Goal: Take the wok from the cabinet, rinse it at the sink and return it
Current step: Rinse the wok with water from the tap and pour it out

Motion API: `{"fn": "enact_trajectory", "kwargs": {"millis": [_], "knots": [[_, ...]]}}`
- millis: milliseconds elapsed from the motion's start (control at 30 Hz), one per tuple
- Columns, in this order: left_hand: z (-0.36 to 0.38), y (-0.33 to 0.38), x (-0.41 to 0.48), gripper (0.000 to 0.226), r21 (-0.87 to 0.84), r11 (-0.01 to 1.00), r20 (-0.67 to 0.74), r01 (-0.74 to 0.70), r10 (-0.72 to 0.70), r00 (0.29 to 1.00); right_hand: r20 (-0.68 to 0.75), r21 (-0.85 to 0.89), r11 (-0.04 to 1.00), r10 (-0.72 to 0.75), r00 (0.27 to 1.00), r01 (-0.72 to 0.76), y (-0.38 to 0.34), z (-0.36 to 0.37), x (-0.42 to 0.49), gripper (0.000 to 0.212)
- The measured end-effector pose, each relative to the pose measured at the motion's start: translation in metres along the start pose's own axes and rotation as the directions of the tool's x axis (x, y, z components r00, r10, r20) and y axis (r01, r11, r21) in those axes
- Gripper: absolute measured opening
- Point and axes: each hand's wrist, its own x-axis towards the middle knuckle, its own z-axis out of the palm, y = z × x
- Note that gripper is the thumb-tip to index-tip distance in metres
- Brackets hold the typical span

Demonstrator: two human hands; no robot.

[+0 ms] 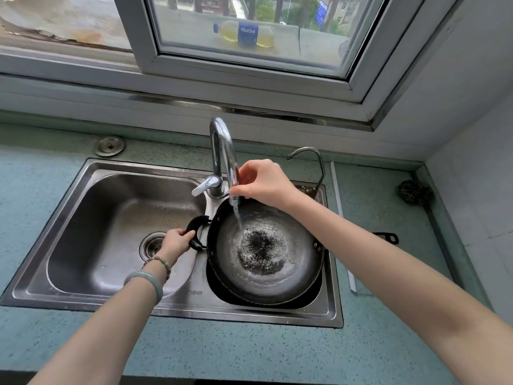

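Note:
The dark round wok (294, 262) rests in the small right basin of the steel double sink (177, 304). Water runs from the chrome faucet spout (226, 151) onto the wok's inner wall and pools around the blackened middle. My left hand (176, 241) is closed on the wok's black loop handle (195, 232) at its left side. My right hand (261, 184) grips the lower end of the faucet spout over the wok's far rim. The wok's other black handle (387, 237) sticks out over the counter on the right.
The large left basin has a drain (152, 245) in its floor. The faucet lever (204, 187) sits between the basins; a thin second tap (311, 159) stands behind the right one. A steel scourer (413, 191) lies on the teal counter (249, 351) at right. A window frame overhangs the back.

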Motion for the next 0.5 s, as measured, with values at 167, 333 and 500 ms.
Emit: {"fn": "enact_trajectory", "kwargs": {"millis": [167, 333, 500], "knots": [[0.0, 0.001, -0.003, 0.015, -0.049, 0.999, -0.005, 0.024, -0.024, 1.0, -0.013, 0.027, 0.999, -0.044, 0.999, 0.045, -0.029, 0.041, 0.012, 0.031], [0.0, 0.005, -0.009, 0.021, -0.03, 0.999, 0.01, 0.019, -0.018, 1.0, -0.024, 0.103, 0.994, -0.031, 0.999, 0.033, -0.052, 0.071, 0.025, 0.037], [0.0, 0.01, -0.011, 0.016, 0.016, 0.999, 0.012, 0.039, -0.039, 0.999, -0.009, 0.181, 0.983, -0.025, 1.0, 0.026, -0.057, 0.084, 0.03, 0.025]]}}
